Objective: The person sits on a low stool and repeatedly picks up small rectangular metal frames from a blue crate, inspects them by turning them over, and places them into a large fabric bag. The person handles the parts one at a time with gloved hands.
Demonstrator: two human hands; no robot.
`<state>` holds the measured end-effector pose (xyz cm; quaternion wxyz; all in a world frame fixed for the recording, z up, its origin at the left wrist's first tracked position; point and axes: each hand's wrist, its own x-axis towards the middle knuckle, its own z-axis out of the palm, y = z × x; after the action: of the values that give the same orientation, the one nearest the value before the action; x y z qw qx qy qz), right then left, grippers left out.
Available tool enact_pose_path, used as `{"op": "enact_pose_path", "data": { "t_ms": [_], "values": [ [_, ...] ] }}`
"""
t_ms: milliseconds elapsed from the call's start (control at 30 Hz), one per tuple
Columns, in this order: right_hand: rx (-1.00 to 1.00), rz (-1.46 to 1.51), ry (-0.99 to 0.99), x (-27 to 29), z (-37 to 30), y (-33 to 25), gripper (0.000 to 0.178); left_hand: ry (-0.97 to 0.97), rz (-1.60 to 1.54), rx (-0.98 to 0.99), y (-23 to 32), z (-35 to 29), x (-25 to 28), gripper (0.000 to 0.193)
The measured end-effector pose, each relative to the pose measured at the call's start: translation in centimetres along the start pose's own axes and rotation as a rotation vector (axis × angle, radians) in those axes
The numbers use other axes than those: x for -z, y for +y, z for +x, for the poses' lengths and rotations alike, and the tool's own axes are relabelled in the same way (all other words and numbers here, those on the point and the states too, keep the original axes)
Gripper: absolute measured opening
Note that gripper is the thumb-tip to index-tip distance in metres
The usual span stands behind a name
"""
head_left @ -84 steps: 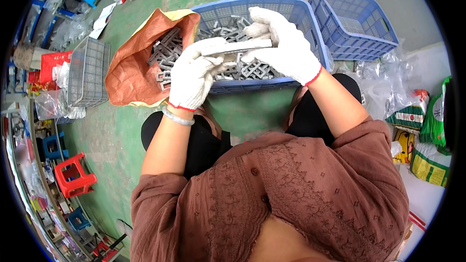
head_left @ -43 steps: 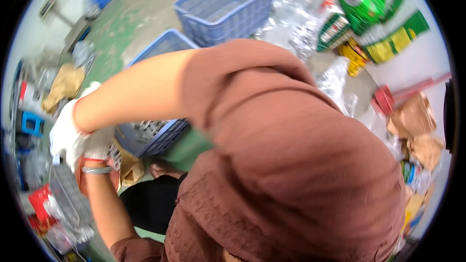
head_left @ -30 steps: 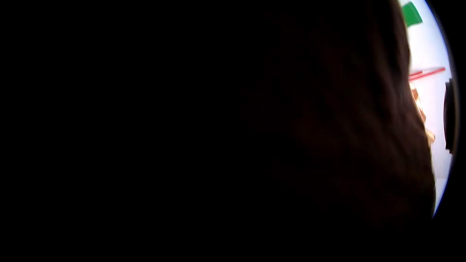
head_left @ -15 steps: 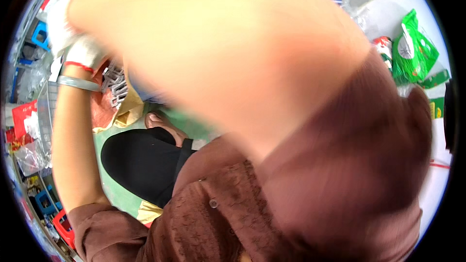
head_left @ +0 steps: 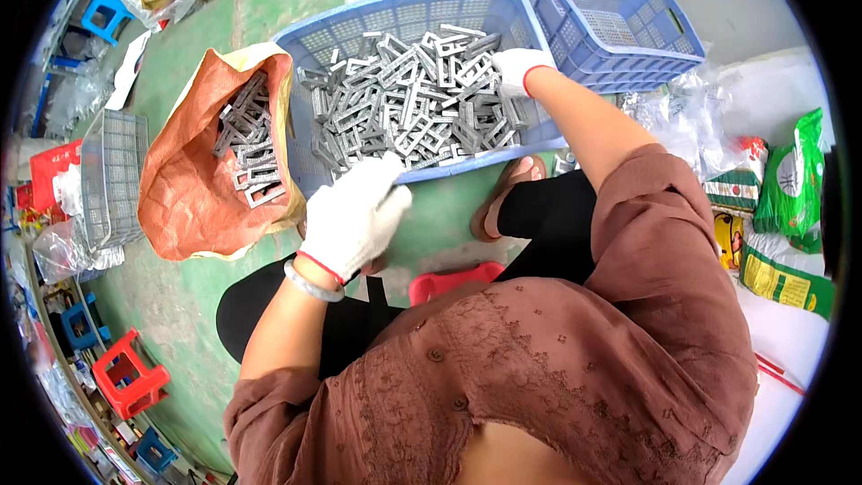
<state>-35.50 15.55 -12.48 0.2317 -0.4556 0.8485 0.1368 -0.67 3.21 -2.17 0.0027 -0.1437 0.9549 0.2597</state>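
A blue plastic basket (head_left: 350,13) holds a heap of grey metal frame-shaped parts (head_left: 409,94), rectangular with open middles. My left hand (head_left: 355,216), in a white knit glove with a red cuff, hovers by the basket's near left rim. Its fingers are partly spread with nothing seen in them. At the right side of the heap is my right hand (head_left: 521,70), gloved the same way; its fingertips are hard to make out. A woven sack (head_left: 175,189), orange inside, stands left of the basket with its mouth open, and more of the grey parts (head_left: 251,139) lie in it.
Another blue basket (head_left: 620,58) stands at the far right, near clear plastic bags (head_left: 687,117) and green packages (head_left: 790,180). A grey wire basket (head_left: 112,175) is left of the sack. Red stools (head_left: 130,375) and a red seat (head_left: 453,281) are on the green floor.
My right arm, which blocked most of the view over the sack, has swung right to the basket. My left hand has moved from the sack toward the basket's near rim. The view has shifted.
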Motion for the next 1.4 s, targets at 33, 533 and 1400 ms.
{"op": "enact_pose_path", "data": {
  "t_ms": [33,533,1400],
  "values": [
    [-0.032,-0.030,0.012,-1.0,1.4,-0.2,0.043,0.087,0.019,-0.100,-0.6,0.2,-0.7,0.040],
    [-0.193,-0.099,0.386,-6.8,14.7,1.9,0.027,-0.105,-0.187,0.047,-2.1,2.8,-0.3,0.026],
    [-0.168,0.230,-0.107,-1.8,17.3,1.9,0.070,-0.160,-0.166,0.018,-2.8,4.0,-0.7,0.031]
  ]
}}
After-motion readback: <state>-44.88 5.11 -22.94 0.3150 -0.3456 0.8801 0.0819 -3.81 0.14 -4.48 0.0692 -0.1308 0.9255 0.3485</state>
